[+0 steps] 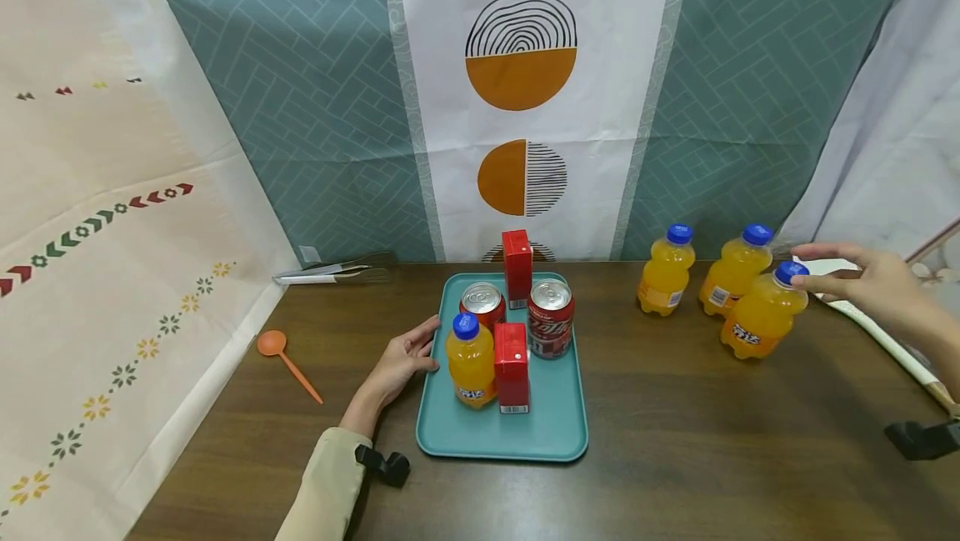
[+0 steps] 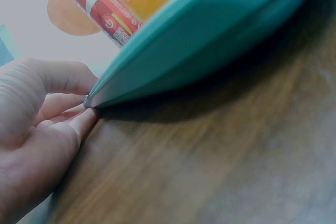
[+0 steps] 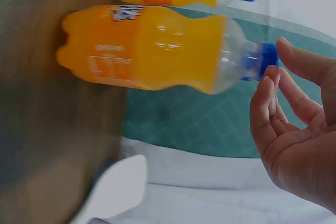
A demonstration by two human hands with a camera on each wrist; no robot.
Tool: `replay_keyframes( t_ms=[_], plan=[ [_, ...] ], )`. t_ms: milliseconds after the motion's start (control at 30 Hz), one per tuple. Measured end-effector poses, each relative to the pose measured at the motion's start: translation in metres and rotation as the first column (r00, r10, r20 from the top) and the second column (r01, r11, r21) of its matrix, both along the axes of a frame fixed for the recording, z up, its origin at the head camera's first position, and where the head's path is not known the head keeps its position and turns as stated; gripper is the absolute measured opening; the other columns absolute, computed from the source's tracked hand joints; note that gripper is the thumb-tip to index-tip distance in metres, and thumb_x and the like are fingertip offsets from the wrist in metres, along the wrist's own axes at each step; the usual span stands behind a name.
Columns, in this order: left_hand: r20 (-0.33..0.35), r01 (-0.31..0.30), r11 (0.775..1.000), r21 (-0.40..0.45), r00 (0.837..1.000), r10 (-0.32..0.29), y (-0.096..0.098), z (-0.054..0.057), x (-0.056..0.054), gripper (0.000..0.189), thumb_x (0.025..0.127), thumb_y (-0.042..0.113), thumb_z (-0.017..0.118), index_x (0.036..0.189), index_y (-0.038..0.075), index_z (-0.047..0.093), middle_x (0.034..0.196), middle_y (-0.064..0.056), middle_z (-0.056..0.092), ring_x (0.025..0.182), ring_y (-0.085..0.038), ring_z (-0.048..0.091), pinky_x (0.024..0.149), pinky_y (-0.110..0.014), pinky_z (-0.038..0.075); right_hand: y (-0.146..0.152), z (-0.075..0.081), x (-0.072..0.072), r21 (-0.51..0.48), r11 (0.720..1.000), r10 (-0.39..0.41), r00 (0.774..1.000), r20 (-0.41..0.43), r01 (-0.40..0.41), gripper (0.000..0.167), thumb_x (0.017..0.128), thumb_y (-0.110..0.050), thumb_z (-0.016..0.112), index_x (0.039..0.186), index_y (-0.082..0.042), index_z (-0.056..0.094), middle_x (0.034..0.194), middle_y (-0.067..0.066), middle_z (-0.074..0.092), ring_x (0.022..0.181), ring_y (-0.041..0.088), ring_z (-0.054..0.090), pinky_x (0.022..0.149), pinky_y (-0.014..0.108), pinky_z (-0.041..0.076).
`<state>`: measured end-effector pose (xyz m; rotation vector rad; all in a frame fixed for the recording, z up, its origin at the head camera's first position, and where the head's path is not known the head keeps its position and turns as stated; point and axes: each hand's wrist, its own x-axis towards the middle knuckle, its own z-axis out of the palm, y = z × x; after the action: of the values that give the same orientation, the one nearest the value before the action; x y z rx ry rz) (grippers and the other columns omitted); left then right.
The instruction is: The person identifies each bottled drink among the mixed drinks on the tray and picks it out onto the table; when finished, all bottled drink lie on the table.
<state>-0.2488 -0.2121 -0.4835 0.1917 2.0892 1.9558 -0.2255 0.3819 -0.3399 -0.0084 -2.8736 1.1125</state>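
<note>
My left hand (image 1: pixel 399 364) pinches the left rim of a teal tray (image 1: pixel 517 439), thumb above and fingers at the edge in the left wrist view. On the tray stand an orange soda bottle (image 1: pixel 471 364), two red cola cans (image 1: pixel 551 320) and two red cartons (image 1: pixel 512 370). One can (image 1: pixel 482 301) is partly hidden behind the bottle. Over at the right, my right hand (image 1: pixel 873 283) pinches the blue cap of another orange soda bottle (image 3: pixel 152 48) between thumb and fingertips. Whether its base touches the table cannot be told.
Two more orange soda bottles (image 1: pixel 665 273) (image 1: pixel 733 270) stand behind the pinched one. White utensils (image 1: pixel 862 316) lie at the right edge. An orange spoon (image 1: pixel 288 366) lies left of the tray, with other utensils (image 1: pixel 330 274) at the back left. A patterned cloth hangs behind.
</note>
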Motion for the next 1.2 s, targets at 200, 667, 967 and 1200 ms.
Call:
replay_keyframes(
  t_ms=[200,667,967,1200],
  plan=[
    [0.003,0.0,1.0,-0.004,1.0,0.0,0.0,0.001,0.0,0.079,0.079,-0.019,0.057,0.151,-0.004,0.029,0.163,-0.015,0.021,0.151,-0.029,0.021,0.114,-0.03,0.029,0.0,0.021,-0.005,0.023,1.0,-0.015,0.999,-0.046,0.016,0.029,0.091,-0.039,0.065,0.118,-0.04,0.055,0.093,-0.047,0.036,0.07,-0.019,0.052,0.059,0.014,0.046],
    [-0.007,0.016,1.0,-0.01,1.0,-0.016,0.0,-0.002,-0.003,0.08,0.079,-0.018,0.058,0.151,-0.004,0.028,0.163,-0.017,0.021,0.151,-0.029,0.02,0.113,-0.031,0.029,-0.069,0.027,-0.007,-0.089,0.975,0.2,0.979,-0.04,-0.202,0.03,0.093,-0.025,0.065,0.123,-0.029,0.063,0.1,-0.041,0.056,0.081,-0.009,0.063,0.068,0.013,0.054],
    [-0.001,0.011,1.0,-0.016,1.0,-0.011,0.001,-0.001,-0.002,0.079,0.079,-0.018,0.058,0.151,-0.004,0.028,0.163,-0.017,0.021,0.151,-0.029,0.021,0.113,-0.031,0.029,-0.133,0.015,-0.015,-0.188,0.924,0.335,0.942,-0.024,-0.333,0.039,0.093,-0.026,0.065,0.129,-0.011,0.059,0.112,-0.021,0.061,0.083,0.002,0.064,0.07,0.019,0.056],
    [-0.01,0.003,1.0,-0.01,1.0,-0.003,0.0,0.0,-0.001,0.079,0.079,-0.018,0.058,0.151,-0.004,0.028,0.162,-0.016,0.022,0.151,-0.03,0.021,0.113,-0.03,0.029,-0.19,0.003,-0.022,-0.273,0.864,0.434,0.901,-0.025,-0.424,0.04,0.091,-0.02,0.067,0.127,-0.005,0.06,0.123,0.015,0.062,0.071,0.011,0.06,0.061,0.022,0.053]
  ],
)
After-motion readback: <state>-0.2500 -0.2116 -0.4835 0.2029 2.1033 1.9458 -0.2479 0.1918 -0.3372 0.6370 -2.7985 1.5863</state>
